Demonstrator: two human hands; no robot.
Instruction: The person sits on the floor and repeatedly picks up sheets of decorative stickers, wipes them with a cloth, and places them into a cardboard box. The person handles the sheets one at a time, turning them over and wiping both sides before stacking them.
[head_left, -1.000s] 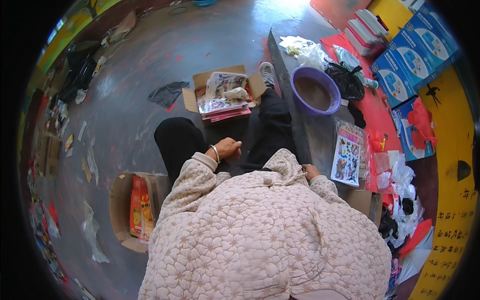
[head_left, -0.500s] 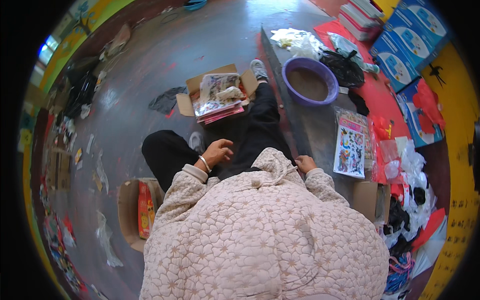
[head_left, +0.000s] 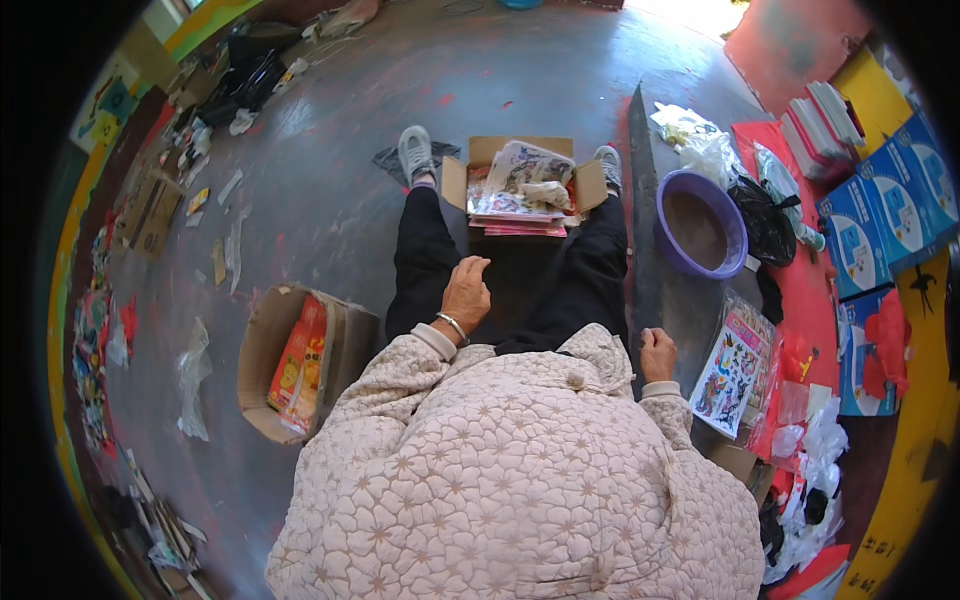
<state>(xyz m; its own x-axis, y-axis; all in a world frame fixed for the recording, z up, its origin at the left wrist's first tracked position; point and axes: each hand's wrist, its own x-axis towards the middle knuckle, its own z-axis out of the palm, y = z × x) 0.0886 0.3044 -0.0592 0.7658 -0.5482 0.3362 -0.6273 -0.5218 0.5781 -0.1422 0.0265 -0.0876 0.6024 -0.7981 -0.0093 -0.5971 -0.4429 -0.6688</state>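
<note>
My left hand (head_left: 466, 292), a bracelet at its wrist, hovers above my left thigh with loosely bent fingers and nothing visible in it. Low at my right side, my right hand (head_left: 657, 355) rests by the raised ledge (head_left: 642, 240); its fingers are curled in and its palm is hidden. Between my outstretched legs stands an open cardboard box (head_left: 453, 183), full of printed sheets (head_left: 525, 170) and pink packets, with a crumpled pale piece on top. Nearest my right hand are colourful sticker sheets (head_left: 728, 385), in clear plastic on the ledge.
Left of me sits another open carton (head_left: 258, 375) with a red-orange packet (head_left: 300, 365) inside. A purple basin (head_left: 735, 225) stands on the ledge beside a black plastic bag (head_left: 765, 220). Blue boxes (head_left: 900, 195) lean by the yellow wall. Clear plastic scraps (head_left: 193, 380) litter the floor.
The view has turned, so the box and basin sit further right in it. My left leg has stretched out beside the box. Both hands remain near my lap and side.
</note>
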